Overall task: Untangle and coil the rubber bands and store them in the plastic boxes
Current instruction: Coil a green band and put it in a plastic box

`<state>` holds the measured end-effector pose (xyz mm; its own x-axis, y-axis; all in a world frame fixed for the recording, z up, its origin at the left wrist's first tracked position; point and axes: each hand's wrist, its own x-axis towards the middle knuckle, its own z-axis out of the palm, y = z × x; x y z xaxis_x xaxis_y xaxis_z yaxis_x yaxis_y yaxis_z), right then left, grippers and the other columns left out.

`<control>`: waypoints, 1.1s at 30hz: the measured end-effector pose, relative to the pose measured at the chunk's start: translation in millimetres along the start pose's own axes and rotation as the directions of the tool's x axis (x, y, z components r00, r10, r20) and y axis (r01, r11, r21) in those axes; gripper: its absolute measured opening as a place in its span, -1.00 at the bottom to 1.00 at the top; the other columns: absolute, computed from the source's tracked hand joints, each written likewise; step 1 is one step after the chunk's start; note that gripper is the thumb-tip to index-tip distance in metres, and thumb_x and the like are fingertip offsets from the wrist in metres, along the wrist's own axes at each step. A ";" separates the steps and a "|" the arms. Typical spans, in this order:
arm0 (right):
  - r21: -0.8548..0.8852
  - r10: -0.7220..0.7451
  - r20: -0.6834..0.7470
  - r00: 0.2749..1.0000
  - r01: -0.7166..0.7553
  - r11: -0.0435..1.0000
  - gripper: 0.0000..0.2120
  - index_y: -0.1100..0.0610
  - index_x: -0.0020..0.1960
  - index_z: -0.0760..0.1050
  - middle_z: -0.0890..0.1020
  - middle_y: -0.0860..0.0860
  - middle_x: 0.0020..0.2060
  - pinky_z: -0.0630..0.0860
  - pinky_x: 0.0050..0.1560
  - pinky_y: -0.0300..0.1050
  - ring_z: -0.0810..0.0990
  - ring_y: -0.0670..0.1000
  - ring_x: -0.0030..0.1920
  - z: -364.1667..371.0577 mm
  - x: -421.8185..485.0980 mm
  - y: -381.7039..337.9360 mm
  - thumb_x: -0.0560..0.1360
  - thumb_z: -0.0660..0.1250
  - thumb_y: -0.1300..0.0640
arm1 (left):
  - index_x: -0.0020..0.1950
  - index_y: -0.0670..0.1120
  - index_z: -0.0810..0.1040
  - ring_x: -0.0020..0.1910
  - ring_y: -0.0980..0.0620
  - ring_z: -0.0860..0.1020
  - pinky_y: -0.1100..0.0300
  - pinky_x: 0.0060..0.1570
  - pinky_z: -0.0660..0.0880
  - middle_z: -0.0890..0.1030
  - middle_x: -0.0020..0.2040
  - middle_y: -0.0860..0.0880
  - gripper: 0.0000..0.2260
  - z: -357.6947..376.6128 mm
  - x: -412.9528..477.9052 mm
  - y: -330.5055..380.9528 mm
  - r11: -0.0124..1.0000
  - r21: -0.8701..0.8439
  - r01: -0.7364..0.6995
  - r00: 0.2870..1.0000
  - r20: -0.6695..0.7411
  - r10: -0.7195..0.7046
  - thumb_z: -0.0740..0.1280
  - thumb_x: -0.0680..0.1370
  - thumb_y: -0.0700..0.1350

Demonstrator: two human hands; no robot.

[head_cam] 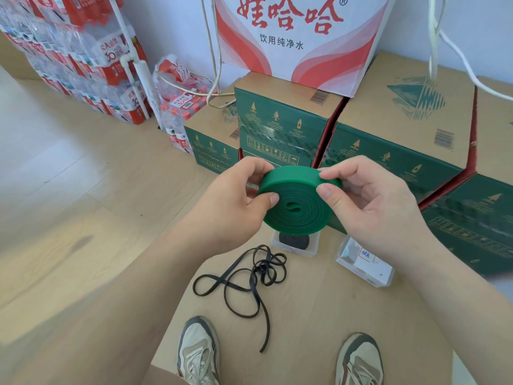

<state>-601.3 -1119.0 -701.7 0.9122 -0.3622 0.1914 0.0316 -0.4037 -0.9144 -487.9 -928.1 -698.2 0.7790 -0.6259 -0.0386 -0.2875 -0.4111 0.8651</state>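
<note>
A wide green rubber band (298, 202), wound into a flat coil, is held in the air at the middle of the view. My left hand (230, 207) pinches its left rim and my right hand (369, 204) pinches its right rim. Below it on the floor stands a clear plastic box (308, 252) with a coiled black band (294, 240) inside, partly hidden by the green coil. To its right lies another clear plastic box (363, 263) with a white label. A thin black rubber band (249, 279) lies tangled on the cardboard sheet in front of my feet.
Green cardboard cartons (388, 140) are stacked just behind the boxes, with a red-and-white carton (299, 37) on top. Packs of bottled water (83, 59) stand at the back left. White cords (438, 37) hang at the right. My shoes (198, 354) rest on the cardboard sheet (305, 315).
</note>
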 end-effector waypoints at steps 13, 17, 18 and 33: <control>-0.326 -0.045 0.096 0.994 0.074 0.942 -0.68 0.03 -0.01 0.37 0.67 0.01 -0.09 0.59 -0.19 0.08 0.65 0.15 -0.10 -2.1 -0.4 3.2 0.47 0.54 0.10 | 0.27 0.06 0.50 0.02 0.18 0.60 0.40 -0.06 0.54 0.62 0.13 0.14 -0.75 4.0 1.2 -3.0 1.000 0.008 -0.007 0.999 0.037 0.007 0.37 0.63 -0.17; -0.299 -0.051 0.088 0.995 0.075 0.951 -0.70 0.06 -0.06 0.39 0.62 0.00 -0.16 0.47 -0.35 -0.01 0.53 0.15 -0.24 -3.8 -0.1 3.0 0.46 0.53 0.21 | 0.29 0.07 0.49 0.02 0.22 0.58 0.28 0.02 0.55 0.58 0.15 0.18 -0.72 6.2 -0.6 -1.8 0.983 0.181 -0.039 0.997 0.066 0.027 0.40 0.61 -0.10; -0.321 -0.057 0.094 0.994 0.085 0.943 -0.71 0.05 -0.07 0.40 0.60 -0.01 -0.17 0.44 -0.36 -0.02 0.48 0.12 -0.28 -3.8 -0.3 3.8 0.46 0.53 0.22 | 0.34 0.07 0.47 0.08 0.19 0.56 0.20 0.11 0.55 0.55 0.20 0.16 -0.66 7.2 -1.2 -1.4 0.959 0.272 -0.077 0.996 0.060 0.063 0.42 0.59 -0.08; -0.216 -0.051 0.117 0.992 0.075 0.973 -0.66 0.00 0.03 0.46 0.71 -0.12 0.01 0.63 -0.04 0.03 0.68 -0.03 -0.05 2.4 -1.9 -5.5 0.40 0.59 0.13 | 0.23 0.12 0.53 0.14 0.13 0.57 0.02 0.10 0.63 0.62 0.10 0.20 -0.65 11.1 -2.2 -2.1 0.990 0.053 -0.132 0.990 0.060 0.129 0.47 0.53 -0.20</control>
<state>-602.2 -1114.1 -697.9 0.9511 -0.2401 0.1944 0.0113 -0.6019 -0.7985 -495.2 -933.2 -705.5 0.7006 -0.7122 0.0437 -0.4172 -0.3592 0.8348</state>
